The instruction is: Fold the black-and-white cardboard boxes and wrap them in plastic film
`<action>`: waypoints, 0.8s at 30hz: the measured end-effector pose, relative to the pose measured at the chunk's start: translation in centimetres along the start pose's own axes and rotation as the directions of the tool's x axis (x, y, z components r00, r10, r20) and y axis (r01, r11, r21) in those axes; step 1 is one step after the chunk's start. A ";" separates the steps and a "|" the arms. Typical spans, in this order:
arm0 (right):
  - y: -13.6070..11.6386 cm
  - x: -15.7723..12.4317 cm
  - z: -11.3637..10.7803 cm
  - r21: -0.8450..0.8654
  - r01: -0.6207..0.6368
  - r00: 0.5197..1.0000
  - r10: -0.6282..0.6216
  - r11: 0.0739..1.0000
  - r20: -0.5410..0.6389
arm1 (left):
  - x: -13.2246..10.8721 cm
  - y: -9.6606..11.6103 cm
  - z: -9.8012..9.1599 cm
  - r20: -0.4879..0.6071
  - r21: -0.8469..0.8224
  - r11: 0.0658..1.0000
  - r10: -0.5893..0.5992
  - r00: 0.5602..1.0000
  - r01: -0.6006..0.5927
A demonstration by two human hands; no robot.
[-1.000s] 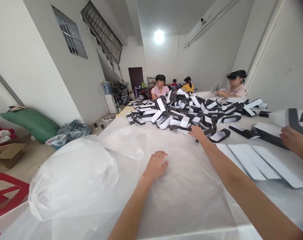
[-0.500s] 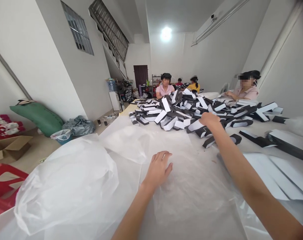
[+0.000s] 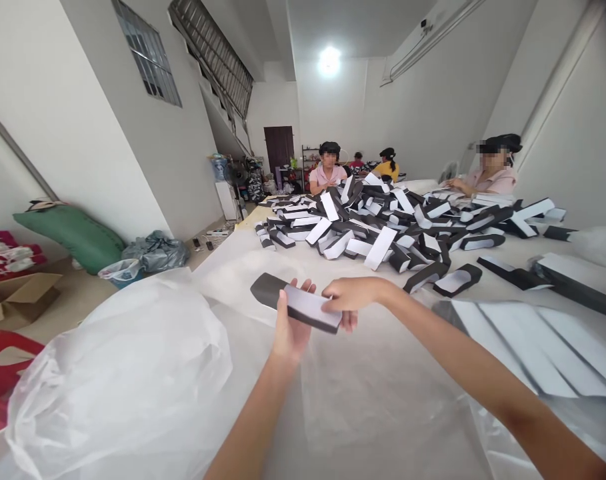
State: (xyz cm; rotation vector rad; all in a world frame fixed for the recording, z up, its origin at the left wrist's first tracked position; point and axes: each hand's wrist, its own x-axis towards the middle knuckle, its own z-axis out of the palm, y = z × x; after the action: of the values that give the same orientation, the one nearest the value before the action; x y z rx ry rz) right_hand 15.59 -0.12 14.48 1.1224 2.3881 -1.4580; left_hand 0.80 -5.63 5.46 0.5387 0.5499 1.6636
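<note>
Both hands hold one black-and-white piece in the air above the near middle of the counter, its dark end pointing left. The left hand is closed around it from below, palm up, and the right hand grips its right end, fingers across the white face. The work in hand looks like handling this single piece, apart from the loose pile beyond it toward the far end of the counter. Laying it down would call for the grip of both hands to ease over the plastic sheet. White strips lie near the right edge, a white bag bulges at the left edge, and two co-workers sit beyond the pile
</note>
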 end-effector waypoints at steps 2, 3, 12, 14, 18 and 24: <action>0.5 0.7 -0.3 -0.013 -0.009 0.998 0.010 1.000 0.062 | -0.1 0.4 0.2 -0.072 -0.055 0.998 -0.026 0.997 0.022; 0.9 1.0 -1.0 -0.009 -0.007 0.999 0.007 1.000 0.044 | -0.1 0.5 0.2 -0.094 -0.068 0.997 -0.032 0.995 0.026; 10.5 5.8 -9.5 0.319 -0.531 0.196 0.481 0.785 -0.855 | -0.4 0.2 0.2 -0.094 -0.050 0.991 -0.129 0.987 0.124; 12.5 6.9 -9.8 0.368 -0.538 0.153 0.517 0.759 -0.842 | -0.5 0.2 0.3 -0.081 -0.052 0.989 -0.145 0.986 0.141; 14.8 8.7 -9.8 0.423 -0.490 0.110 0.535 0.762 -0.837 | -0.7 0.3 0.4 -0.056 -0.059 0.988 -0.145 0.988 0.141; 15.5 7.9 -10.3 0.566 -0.282 0.082 0.608 0.774 -0.790 | -0.8 -0.2 0.2 -0.051 -0.057 0.984 -0.171 0.984 0.168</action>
State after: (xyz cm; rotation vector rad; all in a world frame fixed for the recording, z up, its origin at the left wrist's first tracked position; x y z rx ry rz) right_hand 22.65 16.43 5.17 3.2893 1.7441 -0.8580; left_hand 1.23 -6.34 5.49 0.3974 0.5752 1.5297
